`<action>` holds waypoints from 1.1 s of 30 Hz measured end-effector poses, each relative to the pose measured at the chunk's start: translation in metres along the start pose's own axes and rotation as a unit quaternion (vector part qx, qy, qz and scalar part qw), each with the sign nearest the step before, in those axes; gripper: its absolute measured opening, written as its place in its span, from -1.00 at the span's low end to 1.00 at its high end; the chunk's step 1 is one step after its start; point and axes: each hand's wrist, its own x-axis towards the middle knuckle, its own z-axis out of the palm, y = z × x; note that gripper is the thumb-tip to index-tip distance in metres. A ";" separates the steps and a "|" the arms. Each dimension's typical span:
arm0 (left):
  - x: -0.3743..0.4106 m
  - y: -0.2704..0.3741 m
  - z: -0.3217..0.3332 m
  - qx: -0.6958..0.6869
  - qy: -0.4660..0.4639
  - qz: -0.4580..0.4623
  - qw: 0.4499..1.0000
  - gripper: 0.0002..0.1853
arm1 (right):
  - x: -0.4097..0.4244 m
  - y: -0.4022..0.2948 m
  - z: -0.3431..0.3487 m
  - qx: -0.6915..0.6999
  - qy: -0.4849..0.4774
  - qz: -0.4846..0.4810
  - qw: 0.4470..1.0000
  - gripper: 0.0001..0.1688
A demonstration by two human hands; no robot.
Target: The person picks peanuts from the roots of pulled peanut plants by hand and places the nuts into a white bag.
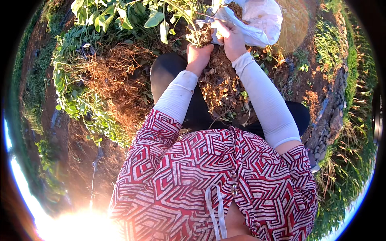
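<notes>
My left hand [199,57] is closed around the root end of an uprooted leafy plant [197,34], which looks like a peanut plant. Its green stems and leaves [155,19] spread away from me toward the top of the view. Beside the roots, at the near rim of a white plastic bag [262,21], is my right hand [230,37]. Its fingers are bent, and glare hides whether they grip anything. Small brown pods [236,10], probably peanuts, lie inside the bag.
Left of my knee [167,69] lies a heap of pulled plants with tangled brown roots [117,78]. Reddish soil with loose clods [223,87] is between my legs. Stones [328,126] line a strip at the right, with grass [359,144] beyond. Sun glare covers the lower left.
</notes>
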 end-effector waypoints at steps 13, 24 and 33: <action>-0.013 0.027 -0.002 -0.123 -0.106 -0.170 0.972 -0.75 | -0.020 -0.009 -0.054 0.002 -0.076 0.177 0.981 -0.80; -0.011 0.049 -0.013 -0.243 -0.083 -0.254 0.933 -0.63 | 0.070 -0.063 -0.139 -0.023 0.073 0.060 0.995 -0.58; 0.005 0.013 -0.046 -0.425 -0.304 -0.215 0.825 -0.77 | -0.039 -0.039 -0.060 -0.363 -0.143 -0.180 0.903 -0.61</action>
